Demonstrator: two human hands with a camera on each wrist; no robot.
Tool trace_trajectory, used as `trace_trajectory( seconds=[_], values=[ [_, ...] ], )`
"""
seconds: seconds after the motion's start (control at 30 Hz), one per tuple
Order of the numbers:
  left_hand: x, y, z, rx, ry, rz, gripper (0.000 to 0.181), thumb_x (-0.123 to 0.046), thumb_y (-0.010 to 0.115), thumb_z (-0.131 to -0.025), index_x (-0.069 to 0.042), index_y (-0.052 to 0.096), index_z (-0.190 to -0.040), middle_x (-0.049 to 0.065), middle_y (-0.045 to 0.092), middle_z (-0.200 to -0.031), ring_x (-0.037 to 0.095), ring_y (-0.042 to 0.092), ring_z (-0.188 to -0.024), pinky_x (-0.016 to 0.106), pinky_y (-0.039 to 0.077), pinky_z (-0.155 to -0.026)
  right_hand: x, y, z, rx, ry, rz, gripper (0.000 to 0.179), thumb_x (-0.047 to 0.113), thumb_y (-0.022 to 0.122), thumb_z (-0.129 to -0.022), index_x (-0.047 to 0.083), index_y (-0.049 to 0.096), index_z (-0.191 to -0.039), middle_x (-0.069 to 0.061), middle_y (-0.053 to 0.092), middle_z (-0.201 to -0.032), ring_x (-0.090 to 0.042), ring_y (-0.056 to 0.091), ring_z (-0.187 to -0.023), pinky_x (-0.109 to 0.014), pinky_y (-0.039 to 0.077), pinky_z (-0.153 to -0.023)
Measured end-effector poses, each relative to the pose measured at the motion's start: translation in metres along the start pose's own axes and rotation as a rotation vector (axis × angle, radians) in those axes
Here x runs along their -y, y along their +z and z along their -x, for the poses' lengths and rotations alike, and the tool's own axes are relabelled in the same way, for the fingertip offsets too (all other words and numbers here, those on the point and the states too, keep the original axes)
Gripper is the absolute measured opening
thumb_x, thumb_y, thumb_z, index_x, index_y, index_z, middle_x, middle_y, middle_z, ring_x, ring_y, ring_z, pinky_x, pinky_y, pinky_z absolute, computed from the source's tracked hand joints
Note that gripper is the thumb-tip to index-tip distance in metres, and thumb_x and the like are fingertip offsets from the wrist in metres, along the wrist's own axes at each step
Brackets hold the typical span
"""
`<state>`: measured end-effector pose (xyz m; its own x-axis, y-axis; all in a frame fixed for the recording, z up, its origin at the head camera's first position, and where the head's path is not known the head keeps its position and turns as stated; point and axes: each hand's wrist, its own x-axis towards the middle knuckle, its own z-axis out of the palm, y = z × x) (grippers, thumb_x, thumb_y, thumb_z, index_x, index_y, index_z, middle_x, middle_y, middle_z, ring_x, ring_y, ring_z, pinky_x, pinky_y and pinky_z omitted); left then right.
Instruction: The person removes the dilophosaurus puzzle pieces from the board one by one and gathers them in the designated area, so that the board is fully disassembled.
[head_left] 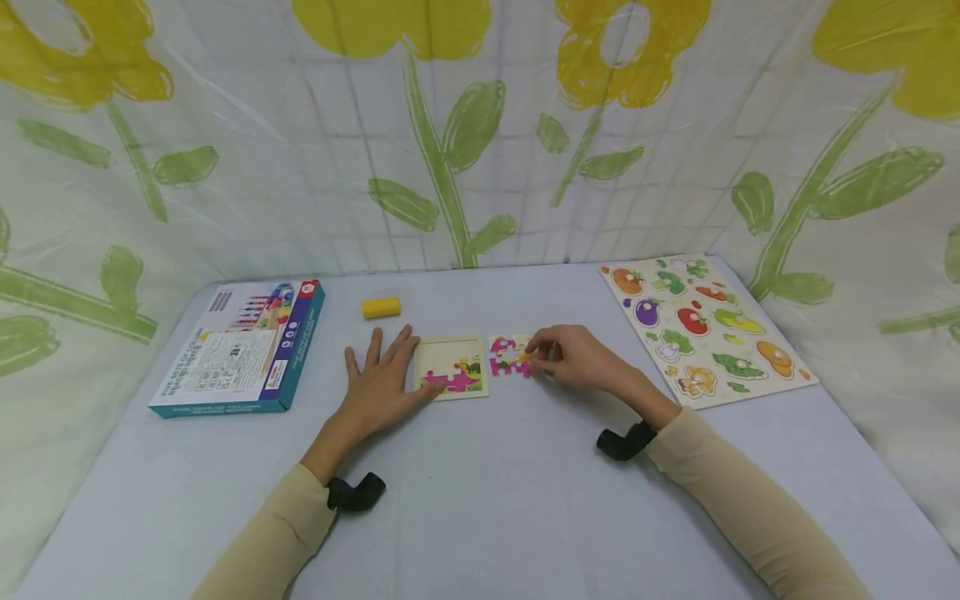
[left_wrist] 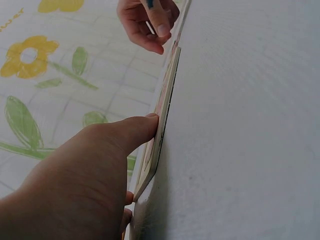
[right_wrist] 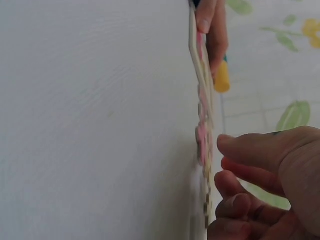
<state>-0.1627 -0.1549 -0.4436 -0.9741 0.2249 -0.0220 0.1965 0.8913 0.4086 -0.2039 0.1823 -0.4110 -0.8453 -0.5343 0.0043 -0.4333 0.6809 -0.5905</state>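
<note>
A small square wooden puzzle tray (head_left: 485,367) lies on the table, with pink and green jigsaw pieces (head_left: 453,381) in its lower part. My left hand (head_left: 380,385) is spread flat beside it, the thumb on its lower left edge and the fingers along its left side. Right of the tray is a cluster of loose jigsaw pieces (head_left: 504,358) in pink, yellow and white. Over the right end of these hovers my right hand (head_left: 573,357), fingers loosely bent. In the right wrist view its thumb (right_wrist: 240,145) and fingertips are close to the pieces, with nothing visible between them.
A yellow cylinder (head_left: 381,307) lies behind my left hand. At the left is a flat blue-edged box (head_left: 236,350). A wooden vegetable puzzle board (head_left: 701,329) lies at the right, near my right forearm. A flower-printed curtain (head_left: 517,225) closes off the table's back.
</note>
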Motion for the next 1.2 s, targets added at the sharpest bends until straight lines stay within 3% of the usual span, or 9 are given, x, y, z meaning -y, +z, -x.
trace_trajectory(
  seconds=[0.3, 0.67, 1.0, 1.2],
  values=[
    [0.0, 0.0, -0.002, 0.005, 0.002, -0.006, 0.097, -0.07, 0.06, -0.093, -0.013, 0.032, -0.166, 0.009, 0.019, -0.18, 0.049, -0.003, -0.166, 0.082, -0.012, -0.122, 0.014, 0.011, -0.012, 0.026, -0.058, -0.041, 0.018, 0.017, 0.079, -0.097, 0.01, 0.077, -0.113, -0.001, 0.071, -0.09, -0.01, 0.054, -0.071, -0.023, 0.046, -0.064],
    [0.0, 0.0, -0.001, -0.002, -0.001, -0.013, 0.097, -0.07, 0.061, -0.093, -0.012, 0.033, -0.166, 0.011, 0.02, -0.179, 0.049, -0.002, -0.166, 0.082, -0.011, -0.122, 0.035, 0.031, -0.035, 0.039, -0.114, 0.001, 0.023, 0.018, 0.078, -0.097, 0.009, 0.076, -0.119, -0.001, 0.071, -0.089, -0.009, 0.056, -0.075, -0.022, 0.047, -0.068],
    [0.0, 0.0, -0.002, -0.002, 0.007, -0.013, 0.097, -0.069, 0.06, -0.093, -0.012, 0.034, -0.166, 0.011, 0.02, -0.179, 0.05, -0.001, -0.166, 0.083, -0.011, -0.121, 0.044, 0.038, -0.044, 0.053, -0.113, 0.082, 0.033, 0.024, 0.077, -0.098, 0.007, 0.075, -0.127, 0.001, 0.071, -0.088, -0.01, 0.059, -0.08, -0.026, 0.052, -0.075],
    [0.0, 0.0, -0.002, 0.001, -0.003, -0.02, 0.097, -0.07, 0.061, -0.093, -0.011, 0.034, -0.166, 0.011, 0.021, -0.179, 0.05, -0.001, -0.166, 0.083, -0.011, -0.122, 0.047, 0.037, -0.045, 0.07, -0.101, 0.094, 0.03, 0.023, 0.077, -0.098, 0.007, 0.077, -0.123, 0.0, 0.071, -0.089, -0.012, 0.059, -0.08, -0.026, 0.051, -0.075]
  ],
)
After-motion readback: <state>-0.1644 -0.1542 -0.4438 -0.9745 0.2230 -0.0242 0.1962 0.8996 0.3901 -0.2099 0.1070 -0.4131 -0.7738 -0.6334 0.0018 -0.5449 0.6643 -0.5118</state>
